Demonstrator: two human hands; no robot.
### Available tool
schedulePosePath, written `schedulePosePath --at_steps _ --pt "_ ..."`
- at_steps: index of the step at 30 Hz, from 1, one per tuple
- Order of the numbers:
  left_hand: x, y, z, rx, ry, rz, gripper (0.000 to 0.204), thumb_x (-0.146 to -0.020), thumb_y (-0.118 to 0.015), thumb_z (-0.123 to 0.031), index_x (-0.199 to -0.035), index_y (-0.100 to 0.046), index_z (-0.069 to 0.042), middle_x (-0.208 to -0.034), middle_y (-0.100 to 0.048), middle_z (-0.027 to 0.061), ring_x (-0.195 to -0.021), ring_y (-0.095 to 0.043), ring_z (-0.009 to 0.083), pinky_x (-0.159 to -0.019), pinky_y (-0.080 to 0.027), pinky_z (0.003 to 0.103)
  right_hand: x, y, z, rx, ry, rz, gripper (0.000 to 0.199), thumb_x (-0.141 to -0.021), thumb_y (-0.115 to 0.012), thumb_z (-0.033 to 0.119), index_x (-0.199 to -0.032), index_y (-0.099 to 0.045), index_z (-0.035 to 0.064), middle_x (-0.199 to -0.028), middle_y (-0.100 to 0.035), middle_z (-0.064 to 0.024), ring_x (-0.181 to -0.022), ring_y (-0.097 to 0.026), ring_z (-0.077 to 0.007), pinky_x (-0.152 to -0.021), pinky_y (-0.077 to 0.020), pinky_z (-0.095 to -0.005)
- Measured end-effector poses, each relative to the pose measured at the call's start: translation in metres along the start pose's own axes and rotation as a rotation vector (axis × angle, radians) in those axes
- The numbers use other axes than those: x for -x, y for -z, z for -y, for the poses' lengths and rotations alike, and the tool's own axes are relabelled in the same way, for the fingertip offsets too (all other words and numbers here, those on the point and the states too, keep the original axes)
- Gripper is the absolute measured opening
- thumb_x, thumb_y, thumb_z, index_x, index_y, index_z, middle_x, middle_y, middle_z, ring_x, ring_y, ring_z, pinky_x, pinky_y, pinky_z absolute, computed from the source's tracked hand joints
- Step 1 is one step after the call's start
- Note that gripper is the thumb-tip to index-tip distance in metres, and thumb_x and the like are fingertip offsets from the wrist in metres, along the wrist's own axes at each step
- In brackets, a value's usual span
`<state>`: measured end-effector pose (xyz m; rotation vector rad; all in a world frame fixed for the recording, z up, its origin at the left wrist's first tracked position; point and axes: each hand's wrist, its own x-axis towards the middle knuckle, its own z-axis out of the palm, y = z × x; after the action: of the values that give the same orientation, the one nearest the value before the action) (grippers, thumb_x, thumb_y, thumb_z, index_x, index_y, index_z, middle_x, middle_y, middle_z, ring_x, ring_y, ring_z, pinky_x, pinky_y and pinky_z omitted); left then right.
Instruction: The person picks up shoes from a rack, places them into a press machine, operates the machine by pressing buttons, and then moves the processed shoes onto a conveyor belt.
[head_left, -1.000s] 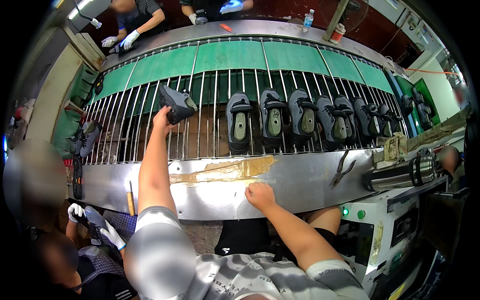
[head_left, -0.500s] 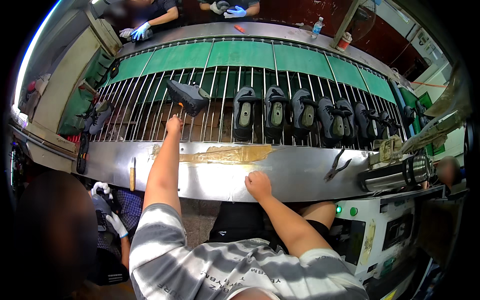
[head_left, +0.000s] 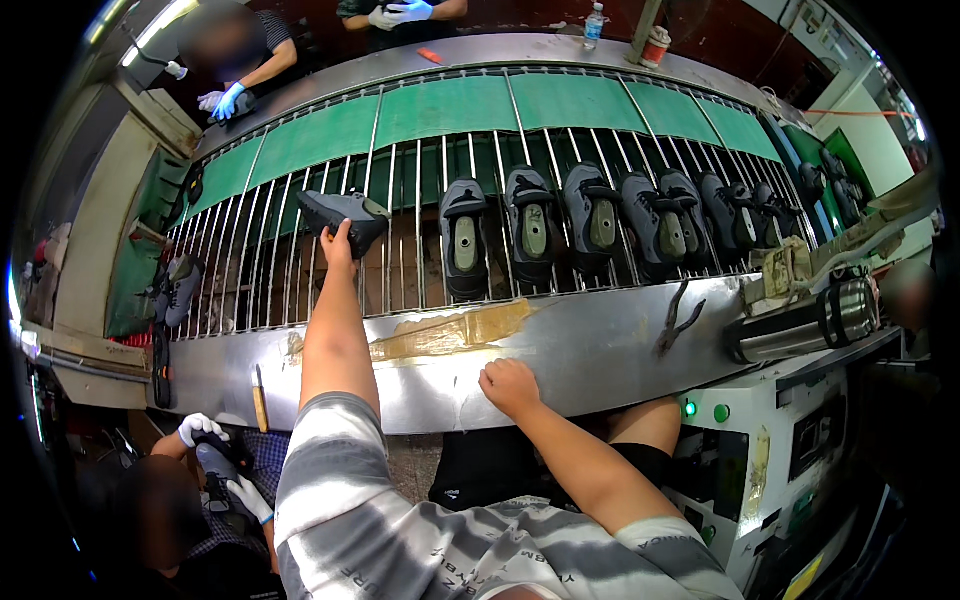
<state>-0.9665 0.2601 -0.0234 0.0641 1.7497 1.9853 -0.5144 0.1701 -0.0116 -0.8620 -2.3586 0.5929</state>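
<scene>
1. Left hand (head_left: 338, 240) stretched out, fingers gripping shoe (head_left: 343, 216) over rack (head_left: 400, 270), nearer the shoe row than before.
2. Right hand (head_left: 508, 384) resting curled shut, empty, on bench (head_left: 600, 350).

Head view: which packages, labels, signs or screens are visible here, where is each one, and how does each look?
Plastic bottle: far edge of the conveyor, upright, clear with a blue label.
Cup: right of the bottle, round, white and red.
Green lamps: machine front at lower right, two small round lights.
Yellow label: same machine, bottom right, a slanted strip.
No screen shows.
</scene>
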Motion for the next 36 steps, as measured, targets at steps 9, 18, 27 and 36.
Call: schedulePosePath --at_steps 9,18,27,36 --pt "0.016 0.06 -0.04 0.076 0.304 0.34 0.041 -0.087 -0.061 -0.031 -0.122 -0.053 -0.011 -0.115 -0.061 0.0102 -0.103 -0.062 0.0272 -0.08 -0.054 0.044 -0.003 -0.003 0.003 0.011 0.005 0.006 0.017 -0.078 -0.062 0.018 -0.066 -0.054 0.0086 -0.067 -0.058 -0.0079 -0.068 -0.059 -0.029 -0.063 -0.0471 -0.0431" --pt "0.29 0.104 -0.042 0.762 0.332 0.593 0.063 -0.085 -0.056 -0.048 -0.134 -0.047 -0.008 -0.134 -0.053 0.0162 -0.119 -0.052 0.0367 -0.099 -0.045 0.052 -0.02 0.037 0.025 -0.153 -0.397 0.343 0.018 -0.081 -0.062 0.023 -0.092 -0.067 0.0092 -0.083 -0.067 -0.0078 -0.082 -0.065 -0.0274 -0.071 -0.0504 -0.041" --pt "0.469 -0.017 -0.023 1.259 1.203 1.351 0.08 -0.087 -0.055 -0.051 -0.15 -0.022 -0.015 -0.156 -0.023 0.0067 -0.133 -0.035 0.0384 -0.09 -0.043 0.053 -0.021 0.14 0.036 -2.204 -0.059 0.104 0.061 -0.092 -0.056 0.04 -0.14 -0.043 0.0056 -0.124 -0.06 -0.0123 -0.116 -0.057 -0.024 -0.1 -0.0437 -0.0375" --pt "0.556 -0.1 0.039 -0.487 0.36 1.689 0.037 -0.096 -0.051 -0.034 -0.095 -0.064 0.0 -0.088 -0.068 0.0078 -0.077 -0.064 0.0198 -0.063 -0.049 0.029 0.113 0.365 -0.025 -1.776 -0.182 -0.949 0.058 -0.09 -0.055 0.043 -0.13 -0.05 0.0014 -0.122 -0.061 -0.0128 -0.112 -0.059 -0.0275 -0.1 -0.0458 -0.0405"
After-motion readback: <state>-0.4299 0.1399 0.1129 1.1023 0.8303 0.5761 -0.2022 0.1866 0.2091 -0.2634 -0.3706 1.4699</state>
